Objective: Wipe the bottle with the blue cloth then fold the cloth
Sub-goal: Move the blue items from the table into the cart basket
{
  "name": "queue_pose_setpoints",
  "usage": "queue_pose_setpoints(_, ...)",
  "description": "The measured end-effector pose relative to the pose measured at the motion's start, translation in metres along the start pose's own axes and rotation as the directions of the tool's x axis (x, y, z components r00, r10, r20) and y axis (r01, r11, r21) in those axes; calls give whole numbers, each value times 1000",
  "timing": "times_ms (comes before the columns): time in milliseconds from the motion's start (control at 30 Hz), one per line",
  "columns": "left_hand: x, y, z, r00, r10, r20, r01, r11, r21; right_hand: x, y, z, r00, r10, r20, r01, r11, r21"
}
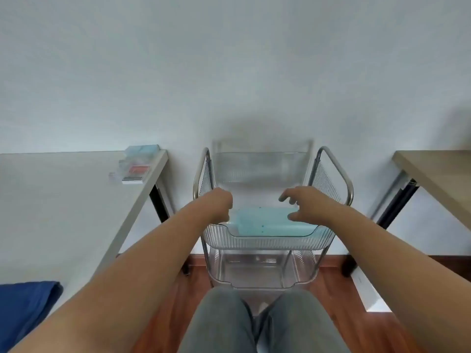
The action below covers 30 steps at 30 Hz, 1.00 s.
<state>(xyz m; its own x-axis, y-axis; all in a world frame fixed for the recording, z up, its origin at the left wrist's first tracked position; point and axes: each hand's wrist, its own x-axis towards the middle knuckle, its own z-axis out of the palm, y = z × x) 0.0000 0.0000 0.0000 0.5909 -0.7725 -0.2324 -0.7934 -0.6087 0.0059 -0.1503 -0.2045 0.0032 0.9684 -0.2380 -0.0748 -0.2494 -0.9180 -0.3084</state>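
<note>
A light blue cloth (265, 221) lies flat and folded in the top tray of a clear plastic cart (267, 242) right in front of me. My left hand (220, 202) reaches over the tray's left side at the cloth's left edge, its fingers curled down and hidden behind the back of the hand. My right hand (303, 203) hovers over the cloth's right end with fingers spread and nothing in them. No bottle is in view.
The cart has metal side frames (339, 171) and a lower clear tray (260, 273). A white table (63, 200) on the left holds small boxes (135, 166) and a dark blue fabric (23, 307). A wooden table (438, 174) stands at the right. My knees (254, 324) are below the cart.
</note>
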Motion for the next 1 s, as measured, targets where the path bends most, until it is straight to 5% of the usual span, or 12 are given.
queue_pose_setpoints(233,25,1,2,972,-75,224,83,996,-23,13,3,15,990,96,108,-89,994,-69)
queue_pose_setpoints(800,26,3,12,962,-55,266,53,998,15,15,8,26,997,39,65,-31,993,-110)
queue_pose_setpoints(900,20,3,1,977,-47,209,20,991,129,17,7,19,996,25,88,-22,999,-42)
queue_pose_setpoints(1000,6,-10,-33,998,0,-56,3,999,52,26,1,3,1000,5,15,-6,998,55)
